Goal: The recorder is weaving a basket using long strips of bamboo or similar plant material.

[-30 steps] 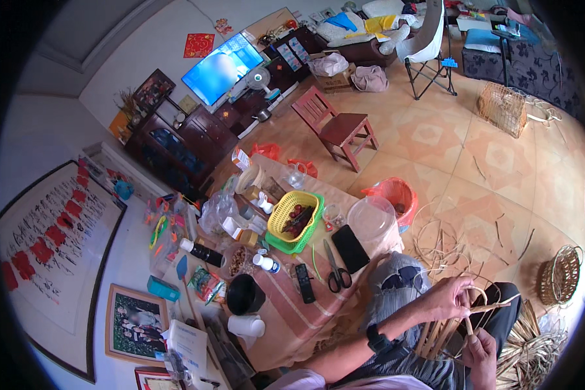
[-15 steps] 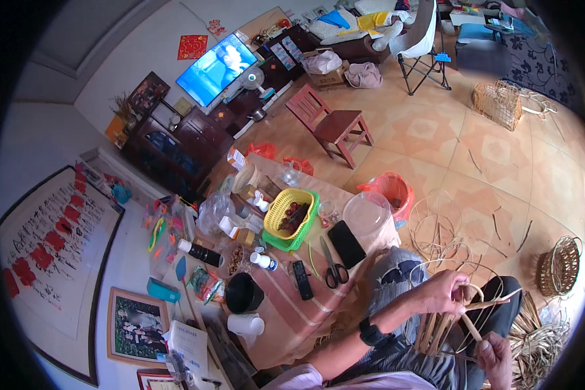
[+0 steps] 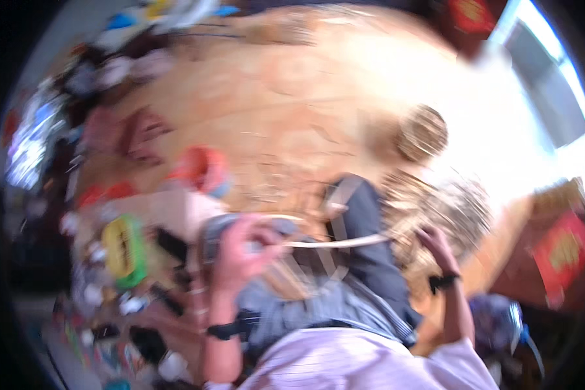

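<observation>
The view is smeared by motion. My left hand (image 3: pixel 250 237) is closed over the rim of a partly woven piece on my lap, with tan strips (image 3: pixel 289 276) standing below it. A pale, flat weaving strip (image 3: pixel 338 244) runs from that hand across my dark trouser leg toward the right. My right hand (image 3: pixel 435 244), stretched well out to the right, looks pinched at the strip's far end; blur hides the exact grip. Under and beyond the right hand lies a heap of dry strips (image 3: pixel 403 214).
A finished-looking round basket (image 3: pixel 426 133) stands on the tiled floor ahead. To the left, the table bears a yellow-green basket (image 3: pixel 123 250), a black phone (image 3: pixel 171 244) and bottles. An orange-lined bin (image 3: pixel 201 169) stands beyond the table. A red package (image 3: pixel 562 257) lies at right.
The view has swung to the right. My right hand has moved from close beside the left hand out to the far right, and the strip now stretches between them.
</observation>
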`<action>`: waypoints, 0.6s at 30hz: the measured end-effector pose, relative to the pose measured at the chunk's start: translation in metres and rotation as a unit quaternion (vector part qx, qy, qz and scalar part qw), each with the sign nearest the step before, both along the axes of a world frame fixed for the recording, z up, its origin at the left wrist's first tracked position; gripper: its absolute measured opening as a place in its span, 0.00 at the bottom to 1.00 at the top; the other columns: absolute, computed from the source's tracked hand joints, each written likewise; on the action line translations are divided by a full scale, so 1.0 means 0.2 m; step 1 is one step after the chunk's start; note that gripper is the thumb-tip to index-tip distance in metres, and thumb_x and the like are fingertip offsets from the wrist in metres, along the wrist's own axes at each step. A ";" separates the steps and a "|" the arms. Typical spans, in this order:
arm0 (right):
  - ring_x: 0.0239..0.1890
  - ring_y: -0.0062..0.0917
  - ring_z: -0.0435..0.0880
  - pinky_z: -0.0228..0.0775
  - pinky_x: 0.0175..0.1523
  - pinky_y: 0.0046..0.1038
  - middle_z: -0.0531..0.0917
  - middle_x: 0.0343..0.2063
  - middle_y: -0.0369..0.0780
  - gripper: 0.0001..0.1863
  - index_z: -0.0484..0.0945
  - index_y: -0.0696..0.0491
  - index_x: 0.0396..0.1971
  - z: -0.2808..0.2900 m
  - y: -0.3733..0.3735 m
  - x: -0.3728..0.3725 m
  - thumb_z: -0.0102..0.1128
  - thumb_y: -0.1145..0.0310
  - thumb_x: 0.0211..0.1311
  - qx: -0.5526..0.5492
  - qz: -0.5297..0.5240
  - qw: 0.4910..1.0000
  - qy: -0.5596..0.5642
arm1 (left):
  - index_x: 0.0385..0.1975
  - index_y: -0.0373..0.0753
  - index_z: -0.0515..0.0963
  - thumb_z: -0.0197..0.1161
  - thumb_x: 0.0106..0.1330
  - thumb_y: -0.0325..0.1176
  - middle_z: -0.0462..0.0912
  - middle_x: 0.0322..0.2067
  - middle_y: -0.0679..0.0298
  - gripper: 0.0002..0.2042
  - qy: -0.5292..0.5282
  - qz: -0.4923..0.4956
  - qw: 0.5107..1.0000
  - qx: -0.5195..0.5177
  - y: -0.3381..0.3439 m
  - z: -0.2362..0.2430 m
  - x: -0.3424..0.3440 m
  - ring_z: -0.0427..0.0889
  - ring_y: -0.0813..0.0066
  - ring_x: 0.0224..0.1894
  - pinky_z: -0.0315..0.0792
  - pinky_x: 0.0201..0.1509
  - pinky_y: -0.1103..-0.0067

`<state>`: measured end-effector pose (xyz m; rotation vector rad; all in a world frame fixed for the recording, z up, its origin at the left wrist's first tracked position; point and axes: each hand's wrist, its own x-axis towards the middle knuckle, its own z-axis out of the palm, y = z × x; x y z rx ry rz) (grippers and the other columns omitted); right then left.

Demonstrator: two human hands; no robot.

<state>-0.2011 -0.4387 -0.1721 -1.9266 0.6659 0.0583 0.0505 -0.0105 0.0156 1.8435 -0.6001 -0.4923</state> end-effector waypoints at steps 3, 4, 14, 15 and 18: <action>0.17 0.15 0.70 0.59 0.21 0.23 0.76 0.18 0.33 0.17 0.83 0.56 0.27 -0.32 -0.18 -0.27 0.60 0.60 0.74 0.078 -0.214 0.972 0.054 | 0.53 0.33 0.75 0.79 0.56 0.32 0.83 0.37 0.63 0.26 0.010 0.056 0.998 -0.041 -0.02 -0.02 -0.01 0.82 0.77 0.39 0.76 0.50 0.77; 0.15 0.16 0.71 0.59 0.19 0.24 0.77 0.17 0.34 0.16 0.84 0.57 0.27 -0.40 -0.21 -0.36 0.60 0.62 0.72 0.065 -0.273 0.957 0.078 | 0.53 0.33 0.74 0.81 0.55 0.36 0.83 0.37 0.64 0.29 -0.014 0.051 0.998 -0.030 -0.02 -0.03 -0.01 0.82 0.77 0.40 0.75 0.52 0.77; 0.28 0.36 0.86 0.76 0.37 0.39 0.85 0.26 0.47 0.09 0.81 0.61 0.34 -0.84 0.03 -0.59 0.63 0.68 0.67 -0.051 -0.324 0.933 0.147 | 0.55 0.33 0.72 0.83 0.53 0.55 0.80 0.40 0.63 0.40 -0.042 0.091 0.995 -0.017 -0.01 -0.06 -0.01 0.79 0.74 0.44 0.72 0.56 0.74; 0.32 0.40 0.85 0.76 0.39 0.41 0.84 0.28 0.48 0.07 0.81 0.60 0.36 -0.84 0.05 -0.53 0.61 0.70 0.67 -0.117 -0.286 0.946 0.094 | 0.55 0.33 0.72 0.83 0.53 0.56 0.79 0.40 0.63 0.40 -0.040 0.096 0.995 -0.014 -0.02 -0.05 -0.01 0.79 0.74 0.45 0.72 0.57 0.74; 0.40 0.49 0.82 0.73 0.45 0.44 0.82 0.32 0.51 0.06 0.80 0.56 0.40 -0.81 0.07 -0.31 0.58 0.74 0.65 -0.234 -0.222 0.946 0.017 | 0.56 0.33 0.72 0.83 0.52 0.57 0.79 0.40 0.64 0.41 -0.038 0.102 0.994 -0.013 -0.03 -0.04 -0.02 0.78 0.74 0.45 0.72 0.57 0.74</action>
